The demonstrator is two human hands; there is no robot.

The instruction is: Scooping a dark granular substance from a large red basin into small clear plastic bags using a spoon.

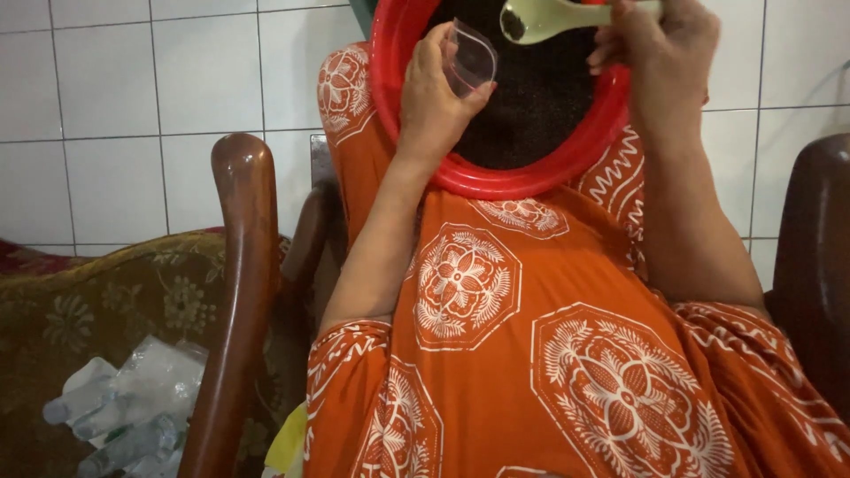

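A round red basin (531,181) filled with dark, fine grains rests on my lap, over my orange patterned dress (531,354). My left hand (429,111) lies on the basin's left rim and holds a small clear plastic cup (469,57), tilted over the dark grains. My right hand (660,44) is at the basin's upper right and grips the handle of a pale green plastic spoon (540,18). The spoon's bowl carries some of the dark grains and hovers just right of the cup.
I sit in a dark wooden armchair; its left armrest (239,265) curves up beside me and the right one (815,257) is at the edge. A floral cushioned seat (106,292) on the left holds several clear plastic bottles (133,398). White floor tiles (133,88) lie beyond.
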